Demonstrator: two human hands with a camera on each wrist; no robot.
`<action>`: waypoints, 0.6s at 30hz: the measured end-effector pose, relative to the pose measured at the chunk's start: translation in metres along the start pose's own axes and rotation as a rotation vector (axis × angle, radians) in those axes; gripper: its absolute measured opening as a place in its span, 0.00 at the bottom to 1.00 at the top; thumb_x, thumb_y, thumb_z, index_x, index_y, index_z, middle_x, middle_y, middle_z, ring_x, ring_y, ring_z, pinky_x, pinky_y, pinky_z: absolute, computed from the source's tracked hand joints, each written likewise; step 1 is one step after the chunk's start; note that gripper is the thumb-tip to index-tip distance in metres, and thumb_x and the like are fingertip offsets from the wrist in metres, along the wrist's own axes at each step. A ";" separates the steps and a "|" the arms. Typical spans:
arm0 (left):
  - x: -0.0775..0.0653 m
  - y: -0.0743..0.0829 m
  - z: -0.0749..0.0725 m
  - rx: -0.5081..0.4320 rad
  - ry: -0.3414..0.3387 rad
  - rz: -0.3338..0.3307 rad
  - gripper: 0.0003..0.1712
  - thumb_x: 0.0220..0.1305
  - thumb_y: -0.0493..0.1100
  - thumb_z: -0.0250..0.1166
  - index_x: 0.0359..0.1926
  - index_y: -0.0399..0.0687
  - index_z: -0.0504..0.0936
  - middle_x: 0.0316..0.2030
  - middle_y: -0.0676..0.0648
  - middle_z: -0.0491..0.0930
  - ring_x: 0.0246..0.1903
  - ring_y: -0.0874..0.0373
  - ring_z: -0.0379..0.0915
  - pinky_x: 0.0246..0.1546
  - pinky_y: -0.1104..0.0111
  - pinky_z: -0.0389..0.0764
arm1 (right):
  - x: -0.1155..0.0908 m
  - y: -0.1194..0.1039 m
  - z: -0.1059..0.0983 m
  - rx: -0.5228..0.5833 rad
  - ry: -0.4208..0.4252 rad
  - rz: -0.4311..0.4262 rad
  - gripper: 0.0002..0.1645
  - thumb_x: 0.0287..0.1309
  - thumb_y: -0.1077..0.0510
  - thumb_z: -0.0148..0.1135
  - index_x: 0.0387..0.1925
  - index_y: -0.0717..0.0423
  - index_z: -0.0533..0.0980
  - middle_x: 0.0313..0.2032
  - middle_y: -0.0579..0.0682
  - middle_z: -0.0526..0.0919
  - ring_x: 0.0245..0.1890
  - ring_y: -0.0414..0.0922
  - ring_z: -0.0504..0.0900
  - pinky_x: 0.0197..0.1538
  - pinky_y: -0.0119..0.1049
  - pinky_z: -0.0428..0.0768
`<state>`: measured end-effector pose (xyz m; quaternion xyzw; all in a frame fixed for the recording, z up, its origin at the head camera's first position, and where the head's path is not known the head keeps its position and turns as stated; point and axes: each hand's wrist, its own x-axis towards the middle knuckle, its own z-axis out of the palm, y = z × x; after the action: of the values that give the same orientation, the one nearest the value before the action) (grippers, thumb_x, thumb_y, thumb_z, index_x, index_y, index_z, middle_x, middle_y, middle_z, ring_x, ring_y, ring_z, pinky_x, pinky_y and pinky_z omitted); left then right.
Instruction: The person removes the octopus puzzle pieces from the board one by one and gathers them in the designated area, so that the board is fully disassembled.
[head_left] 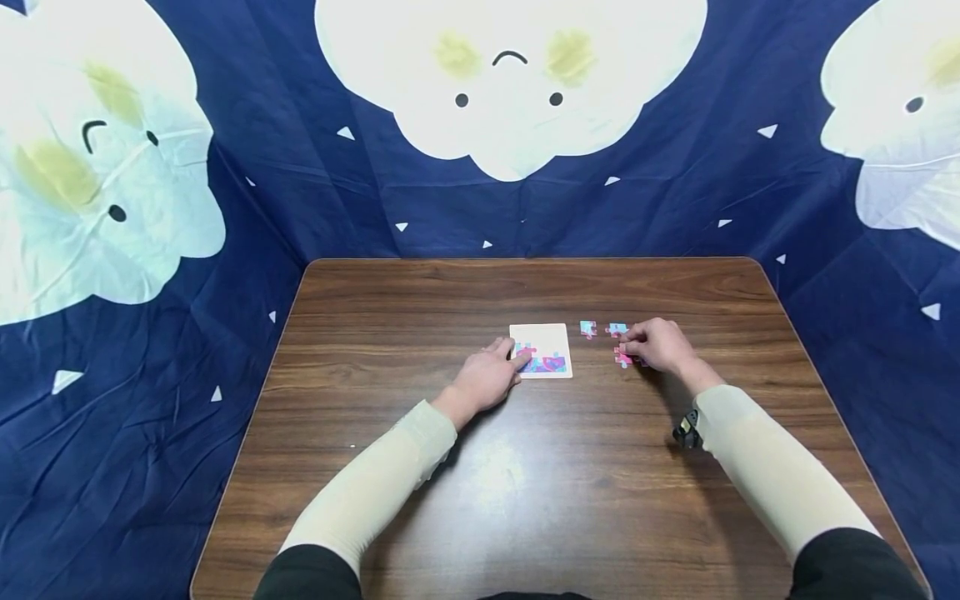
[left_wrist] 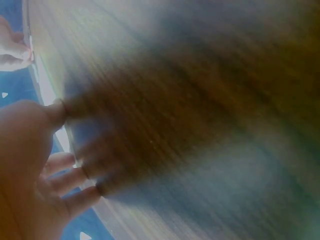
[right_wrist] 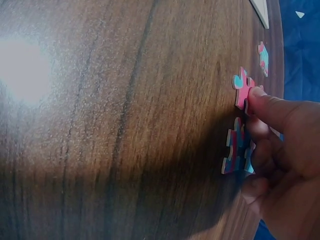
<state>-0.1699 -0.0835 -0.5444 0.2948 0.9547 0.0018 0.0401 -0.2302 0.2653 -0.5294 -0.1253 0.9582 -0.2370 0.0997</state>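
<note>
A pale square puzzle board (head_left: 551, 337) lies flat on the table, its near part filled with pink, purple and blue pieces. My left hand (head_left: 486, 377) rests at the board's left side, fingers extended along the edge and thumb over the near-left corner. To the right, my right hand (head_left: 660, 346) pinches a pink jigsaw piece (right_wrist: 243, 92) between thumb and index finger, low over the table. Another piece (right_wrist: 232, 150) lies under the curled fingers, partly hidden. Beyond the fingertips are a blue and pink piece (head_left: 617, 328) and a similar piece (head_left: 588, 328) nearer the board.
The brown wooden table (head_left: 465, 292) has rounded far corners. A dark blue cloth (head_left: 450, 208) with white clouds hangs behind it and at both sides. A small black device (head_left: 687, 430) sits at my right wrist.
</note>
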 end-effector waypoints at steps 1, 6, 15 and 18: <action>0.000 0.000 0.000 -0.001 -0.001 -0.001 0.29 0.77 0.52 0.57 0.76 0.61 0.69 0.67 0.38 0.70 0.70 0.39 0.68 0.64 0.51 0.78 | 0.000 -0.001 0.000 0.001 -0.002 0.002 0.09 0.65 0.54 0.69 0.41 0.53 0.89 0.42 0.54 0.91 0.45 0.54 0.86 0.52 0.56 0.80; 0.000 0.001 -0.002 -0.009 -0.012 -0.005 0.29 0.77 0.52 0.57 0.76 0.60 0.69 0.68 0.38 0.69 0.71 0.39 0.67 0.65 0.50 0.77 | -0.001 -0.003 0.000 -0.004 -0.003 0.014 0.07 0.65 0.54 0.69 0.38 0.52 0.88 0.36 0.49 0.90 0.33 0.46 0.80 0.43 0.47 0.78; 0.000 0.001 -0.001 -0.001 -0.025 -0.012 0.30 0.78 0.52 0.56 0.77 0.61 0.68 0.70 0.37 0.68 0.72 0.40 0.66 0.67 0.51 0.75 | 0.000 -0.003 -0.001 -0.008 -0.010 0.027 0.08 0.65 0.53 0.69 0.38 0.51 0.88 0.36 0.49 0.90 0.34 0.48 0.80 0.45 0.49 0.78; 0.000 0.001 -0.001 0.001 -0.029 -0.014 0.30 0.78 0.53 0.56 0.77 0.62 0.67 0.70 0.37 0.68 0.72 0.40 0.65 0.67 0.51 0.75 | 0.001 -0.004 -0.005 -0.012 -0.008 0.017 0.09 0.66 0.52 0.69 0.38 0.52 0.88 0.37 0.50 0.90 0.35 0.48 0.81 0.46 0.52 0.79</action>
<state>-0.1693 -0.0827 -0.5436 0.2883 0.9560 -0.0034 0.0540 -0.2312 0.2632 -0.5233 -0.1188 0.9602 -0.2301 0.1047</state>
